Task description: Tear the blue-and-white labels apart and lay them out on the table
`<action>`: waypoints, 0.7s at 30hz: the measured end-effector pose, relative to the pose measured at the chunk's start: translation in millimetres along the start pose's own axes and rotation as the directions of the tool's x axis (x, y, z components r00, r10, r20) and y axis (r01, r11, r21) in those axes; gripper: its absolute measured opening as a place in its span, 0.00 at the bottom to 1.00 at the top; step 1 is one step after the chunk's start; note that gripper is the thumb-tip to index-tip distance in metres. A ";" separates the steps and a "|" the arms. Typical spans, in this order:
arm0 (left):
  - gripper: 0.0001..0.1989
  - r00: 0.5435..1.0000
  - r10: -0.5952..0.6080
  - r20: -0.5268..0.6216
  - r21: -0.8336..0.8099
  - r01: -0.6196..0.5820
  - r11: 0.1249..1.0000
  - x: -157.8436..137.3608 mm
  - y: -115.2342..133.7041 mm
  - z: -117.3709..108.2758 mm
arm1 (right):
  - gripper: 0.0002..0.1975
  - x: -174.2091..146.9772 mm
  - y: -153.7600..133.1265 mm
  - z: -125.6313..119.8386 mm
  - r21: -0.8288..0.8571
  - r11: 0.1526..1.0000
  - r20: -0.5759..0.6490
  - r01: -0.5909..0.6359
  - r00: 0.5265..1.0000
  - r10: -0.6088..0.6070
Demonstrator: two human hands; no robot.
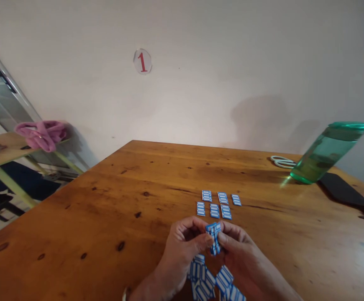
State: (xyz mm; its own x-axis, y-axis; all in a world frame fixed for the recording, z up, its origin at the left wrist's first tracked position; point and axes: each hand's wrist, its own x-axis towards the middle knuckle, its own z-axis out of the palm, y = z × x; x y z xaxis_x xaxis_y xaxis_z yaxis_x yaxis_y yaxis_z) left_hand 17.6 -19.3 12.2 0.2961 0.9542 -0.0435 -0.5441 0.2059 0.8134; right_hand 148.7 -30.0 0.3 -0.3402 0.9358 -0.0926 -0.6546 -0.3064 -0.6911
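Observation:
Small blue-and-white striped cards [214, 237] are pinched between my two hands, a few of them seemingly overlapping. My left hand [180, 248] grips them from the left with thumb and fingers. From the other side, the thumb and fingers of my right hand [240, 248] close on the same cards. Just beyond my fingertips, several similar flat cards [214, 210] lie spaced out in two rows on the wooden table [106, 217]. Below my hands, nearer to me, is a loose overlapping pile of cards [203, 280], partly hidden by my left hand.
At the right stand a green water bottle [328, 154], a coiled white cable [282, 162] and a dark flat phone-like object [343, 190]. A pink cloth [45, 133] lies on another table to the left. A wall with a red number sign [142, 62] rises behind.

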 end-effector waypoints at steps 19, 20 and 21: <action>0.09 0.999 -0.012 -0.030 0.268 0.020 0.963 5.0 4.9 -2.6 | 0.09 0.6 -7.6 3.9 -0.365 0.930 -0.158 0.042 0.982 -0.107; 0.09 1.000 -0.007 -0.029 0.285 0.015 0.958 5.1 4.9 -2.9 | 0.09 0.6 -7.5 3.9 -0.361 0.932 -0.167 0.033 0.981 -0.099; 0.08 0.999 0.001 -0.033 0.304 0.009 0.953 5.1 4.7 -3.2 | 0.09 0.7 -7.3 3.9 -0.355 0.935 -0.170 0.021 0.982 -0.087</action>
State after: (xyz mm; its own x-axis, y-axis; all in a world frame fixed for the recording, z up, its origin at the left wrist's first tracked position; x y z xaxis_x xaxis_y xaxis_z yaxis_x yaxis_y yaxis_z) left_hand 14.0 -12.8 13.9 0.2693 0.9611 -0.0617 -0.2771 0.1387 0.9508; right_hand 150.6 -27.8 8.0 -0.1618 0.9749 -0.1528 -0.3793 -0.2044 -0.9024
